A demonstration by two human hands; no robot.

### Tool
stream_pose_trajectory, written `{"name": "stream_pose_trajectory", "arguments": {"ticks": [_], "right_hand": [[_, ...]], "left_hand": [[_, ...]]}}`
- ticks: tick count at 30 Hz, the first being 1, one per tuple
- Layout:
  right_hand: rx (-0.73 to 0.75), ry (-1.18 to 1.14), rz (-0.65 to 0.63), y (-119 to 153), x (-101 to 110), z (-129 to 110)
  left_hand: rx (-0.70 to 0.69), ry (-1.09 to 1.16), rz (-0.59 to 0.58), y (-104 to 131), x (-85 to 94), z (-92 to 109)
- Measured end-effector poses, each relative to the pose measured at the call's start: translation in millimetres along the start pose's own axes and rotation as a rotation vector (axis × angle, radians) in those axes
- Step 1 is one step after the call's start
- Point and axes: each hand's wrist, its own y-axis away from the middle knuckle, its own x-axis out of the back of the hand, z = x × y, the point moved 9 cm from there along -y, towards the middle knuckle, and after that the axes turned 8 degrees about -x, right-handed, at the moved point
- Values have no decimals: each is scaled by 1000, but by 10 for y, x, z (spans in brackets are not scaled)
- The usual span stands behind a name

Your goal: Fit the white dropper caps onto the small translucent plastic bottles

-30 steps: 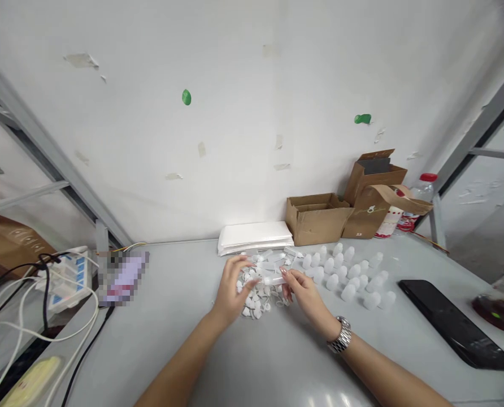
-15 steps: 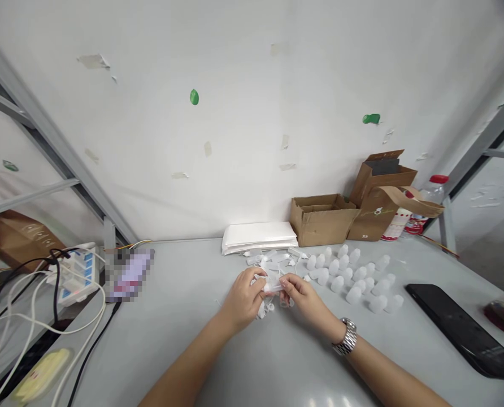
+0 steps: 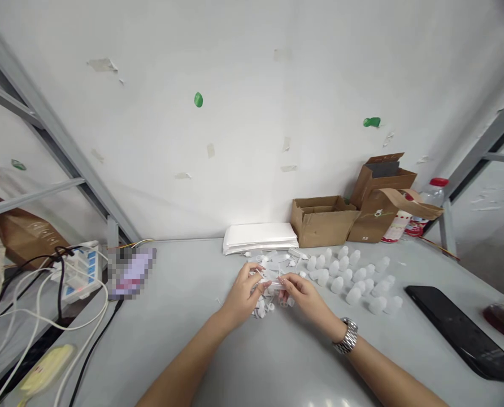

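Between my hands is a small clear-white plastic piece (image 3: 272, 285), held near the middle of the grey table (image 3: 171, 333). My left hand (image 3: 244, 294) pinches its left end between thumb and fingers. The right end is gripped by my right hand (image 3: 300, 292), which has a metal watch (image 3: 347, 336) on its wrist. Small white parts (image 3: 261, 308) lie just below the hands, partly covered by them. Behind the fingers are several translucent pieces (image 3: 277, 259). Many frosted white caps (image 3: 353, 295) stand or lie to the right.
A white stack (image 3: 259, 236) lies by the wall, beside an open cardboard box (image 3: 326, 223) and a brown bag (image 3: 371, 217). A black phone-like slab (image 3: 464, 330) is at the right. Power strip (image 3: 80, 272) and cables are at the left.
My left fingers have shifted slightly on the plastic piece, with the index finger lifted a little. My right hand is almost unmoved. The view has moved slightly.
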Motion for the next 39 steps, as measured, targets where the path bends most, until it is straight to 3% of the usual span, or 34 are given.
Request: {"name": "stream_pose_trajectory", "arguments": {"ticks": [6,13,18,29,35,39], "right_hand": [[94,123,98,60,86,-84],[-8,69,18,21,3,-17],[92,165,93,79,68,-148],[18,119,23,21,7,-38],[99,216,91,60,61,-139],[156,341,59,81,8,-163]], "left_hand": [[88,100,15,-19,-22,-78],[105,76,-4,-11,-23,-101],[170,176,-1,2,-50,-124],[108,90,10,-12,-7,-105],[124,110,-13,-12,-31,-139],[143,115,0,-18,-14,-131]]}}
